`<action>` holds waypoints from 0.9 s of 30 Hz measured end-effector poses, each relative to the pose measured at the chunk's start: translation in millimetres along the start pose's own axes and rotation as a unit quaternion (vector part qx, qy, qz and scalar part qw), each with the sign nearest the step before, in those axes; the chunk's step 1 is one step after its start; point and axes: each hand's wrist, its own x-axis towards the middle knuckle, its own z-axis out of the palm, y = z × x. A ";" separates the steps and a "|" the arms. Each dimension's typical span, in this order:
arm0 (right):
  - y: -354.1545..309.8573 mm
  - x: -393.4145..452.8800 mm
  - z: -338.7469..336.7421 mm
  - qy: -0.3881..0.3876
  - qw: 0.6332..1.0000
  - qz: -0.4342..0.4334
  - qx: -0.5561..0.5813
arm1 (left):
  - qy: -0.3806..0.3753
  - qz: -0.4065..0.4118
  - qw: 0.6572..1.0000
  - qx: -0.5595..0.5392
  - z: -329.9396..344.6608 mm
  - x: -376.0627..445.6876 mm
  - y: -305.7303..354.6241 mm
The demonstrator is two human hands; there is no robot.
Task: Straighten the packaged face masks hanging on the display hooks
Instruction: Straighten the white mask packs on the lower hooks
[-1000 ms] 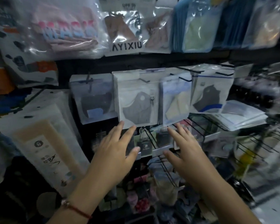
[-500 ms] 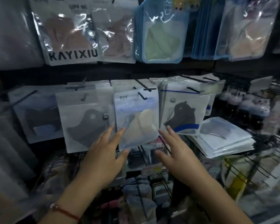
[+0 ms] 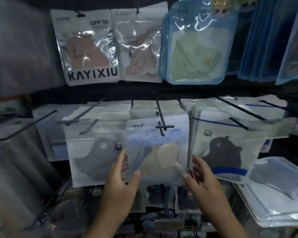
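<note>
A pack with a beige face mask (image 3: 159, 152) hangs from a black hook (image 3: 162, 128) in the middle row. My left hand (image 3: 120, 184) pinches its lower left edge, thumb on the front and fingers behind. My right hand (image 3: 202, 179) is spread beside its lower right corner, with only the thumb tip touching the pack. A pack with a grey mask (image 3: 95, 157) hangs to the left. To the right hangs a pack with a black mask (image 3: 227, 152), tilted down to the right.
Above hang a KAYIXIU pack (image 3: 89, 48), a pink-mask pack (image 3: 139, 48) and blue packs with a green mask (image 3: 196, 48). A stack of loose packs (image 3: 280, 191) lies at the lower right. Bare hook rods (image 3: 26, 126) jut out at the left. Small goods (image 3: 167, 219) hang below.
The view has moved closer and to the right. Both hands rose from below the row to the beige mask pack, and the left hand has taken hold of its edge.
</note>
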 end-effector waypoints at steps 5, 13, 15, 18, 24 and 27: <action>10.1 19.6 10.4 -0.006 0.998 -0.003 0.056 | 0.029 -0.035 0.998 -0.050 8.3 10.5 -4.9; 16.8 19.4 14.0 0.096 0.992 -0.061 0.051 | 0.062 0.013 0.989 -0.130 9.0 12.3 -15.1; 22.5 21.5 12.0 0.087 0.993 -0.052 0.066 | 0.062 0.019 0.986 -0.154 10.2 10.8 -15.3; 30.8 25.4 10.0 0.076 0.993 -0.047 0.078 | 0.052 0.026 0.985 -0.162 9.9 10.4 -16.1; 23.7 31.0 11.6 -0.023 0.986 -0.023 0.162 | 0.024 -0.003 0.980 -0.199 8.5 13.4 -21.8; 23.3 30.0 13.6 -0.013 0.986 -0.031 0.164 | 0.036 -0.009 0.977 -0.210 5.5 13.1 -23.8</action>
